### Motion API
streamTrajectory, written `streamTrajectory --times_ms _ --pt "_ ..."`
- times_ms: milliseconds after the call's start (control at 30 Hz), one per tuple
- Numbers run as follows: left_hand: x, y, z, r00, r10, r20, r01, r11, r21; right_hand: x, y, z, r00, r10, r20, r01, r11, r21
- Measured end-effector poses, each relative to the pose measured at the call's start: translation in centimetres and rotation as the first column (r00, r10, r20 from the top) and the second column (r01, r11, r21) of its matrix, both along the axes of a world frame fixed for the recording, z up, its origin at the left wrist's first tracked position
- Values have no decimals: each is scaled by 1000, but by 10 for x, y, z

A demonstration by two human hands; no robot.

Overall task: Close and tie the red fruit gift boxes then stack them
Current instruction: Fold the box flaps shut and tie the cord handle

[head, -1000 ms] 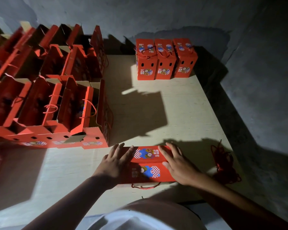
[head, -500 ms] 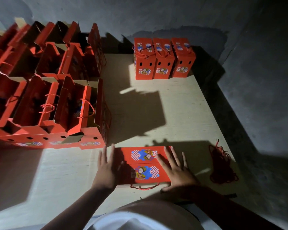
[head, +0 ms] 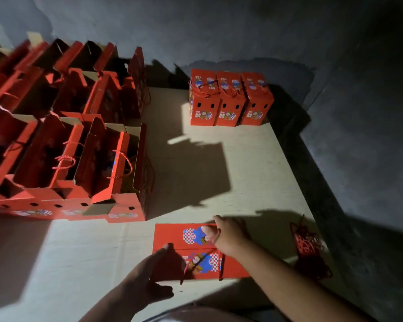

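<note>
A closed red gift box (head: 172, 237) lies flat on the pale table (head: 247, 163) right in front of me. My left hand (head: 154, 275) grips its near left corner, thumb on top. My right hand (head: 229, 238) rests over the box's right half and holds the box's red cord handle (head: 219, 266), which stretches from the hand down over the near side. Three closed, tied boxes (head: 228, 101) stand in a row at the back of the table.
Two rows of open red boxes (head: 79, 163) with raised flaps and loose cord handles fill the left side. A bundle of red cords (head: 308, 248) lies at the table's right edge. A dark grey wall runs behind and along the right.
Both hands were lying flat on the box's ends. Now the left hand grips the near left corner and the right hand has pulled the cord handle up over the lid.
</note>
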State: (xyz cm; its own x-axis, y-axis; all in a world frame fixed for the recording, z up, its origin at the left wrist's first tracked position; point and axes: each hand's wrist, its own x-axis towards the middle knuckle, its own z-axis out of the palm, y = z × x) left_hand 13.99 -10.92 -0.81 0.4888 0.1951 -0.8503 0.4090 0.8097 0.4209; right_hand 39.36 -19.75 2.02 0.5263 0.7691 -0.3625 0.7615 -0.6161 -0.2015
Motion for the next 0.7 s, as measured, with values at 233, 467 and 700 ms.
streamTrajectory --times_ms 233,467,700 --pt "5 -1 17 994 73 -81 -75 997 -24 11 26 13 894 -164 -417 254 952 169" --pt "20 14 21 983 167 -71 -150 967 206 -7 9 50 703 -150 -696 436 863 255" --pt "54 38 18 982 157 105 -186 900 395 -24 23 99 749 -76 -659 422 820 386"
